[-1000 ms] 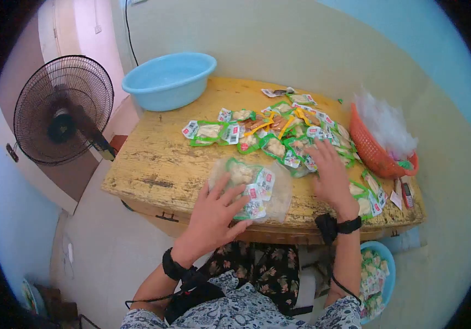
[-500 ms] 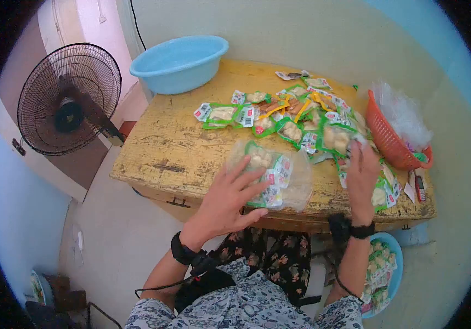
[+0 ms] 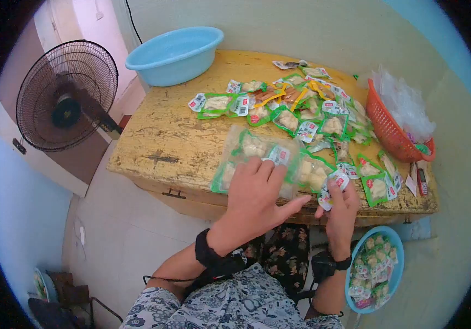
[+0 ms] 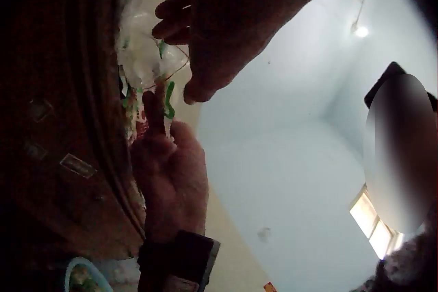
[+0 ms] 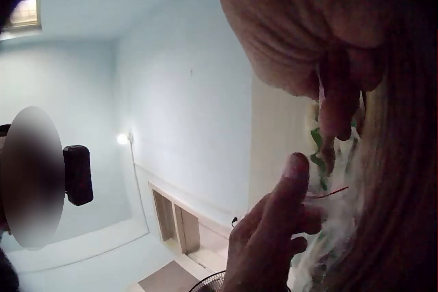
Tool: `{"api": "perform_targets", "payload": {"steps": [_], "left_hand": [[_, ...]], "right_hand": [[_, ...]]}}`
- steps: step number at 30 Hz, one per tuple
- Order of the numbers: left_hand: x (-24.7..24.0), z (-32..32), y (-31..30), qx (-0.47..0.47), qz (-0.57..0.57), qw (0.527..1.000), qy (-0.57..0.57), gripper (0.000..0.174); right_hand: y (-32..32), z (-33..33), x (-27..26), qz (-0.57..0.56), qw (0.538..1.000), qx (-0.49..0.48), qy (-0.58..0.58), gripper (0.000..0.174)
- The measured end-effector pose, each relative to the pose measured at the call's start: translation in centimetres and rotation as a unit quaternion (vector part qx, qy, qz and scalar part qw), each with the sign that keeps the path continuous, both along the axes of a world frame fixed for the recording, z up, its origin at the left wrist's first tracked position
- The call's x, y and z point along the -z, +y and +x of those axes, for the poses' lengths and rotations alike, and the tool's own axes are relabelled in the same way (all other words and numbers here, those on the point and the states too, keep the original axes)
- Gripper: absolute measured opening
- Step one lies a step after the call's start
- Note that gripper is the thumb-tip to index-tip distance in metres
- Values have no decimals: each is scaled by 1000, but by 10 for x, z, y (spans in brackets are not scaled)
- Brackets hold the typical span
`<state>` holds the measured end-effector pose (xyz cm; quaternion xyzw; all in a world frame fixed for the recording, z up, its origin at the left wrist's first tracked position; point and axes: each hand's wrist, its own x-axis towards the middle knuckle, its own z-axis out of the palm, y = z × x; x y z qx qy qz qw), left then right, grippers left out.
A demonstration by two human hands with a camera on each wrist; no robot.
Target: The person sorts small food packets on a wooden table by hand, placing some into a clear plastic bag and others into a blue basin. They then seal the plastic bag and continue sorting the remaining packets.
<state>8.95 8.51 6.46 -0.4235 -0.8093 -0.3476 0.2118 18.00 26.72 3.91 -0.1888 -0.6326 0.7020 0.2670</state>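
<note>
As I stood by the yellow worktop point(image 3: 169, 142), it looked so:
Left hand point(image 3: 257, 192): fingers straight and spread, pressed flat on the clear bag point(image 3: 246, 153).
Clear bag: lay at the worktop's near edge, with several packets inside.
Right hand point(image 3: 341, 211): fingers pinched a green packet point(image 3: 331, 186) just beside the bag's right end.
Loose packets point(image 3: 301, 109): heaped behind, near an orange basket point(image 3: 392, 137).
</note>
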Motion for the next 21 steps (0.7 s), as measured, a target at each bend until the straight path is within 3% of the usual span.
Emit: {"api": "perform_targets", "payload": {"steps": [3, 9, 17, 20, 21], "left_hand": [[11, -4, 10, -19, -17, 1000, -6, 31], [21, -13, 7, 28, 61, 997, -49, 11], [8, 5, 17, 91, 106, 990, -13, 17], [9, 0, 19, 104, 146, 984, 16, 19], [10, -2, 18, 109, 158, 981, 27, 19]], "right_hand": [[-2, -3, -4, 19, 999, -23, -27, 15], [-3, -8, -4, 56, 996, -37, -66, 16], [-14, -49, -11, 62, 989, -128, -46, 17], [-11, -71, 4, 167, 973, -152, 36, 15], [-9, -76, 1, 194, 966, -173, 11, 14]]}}
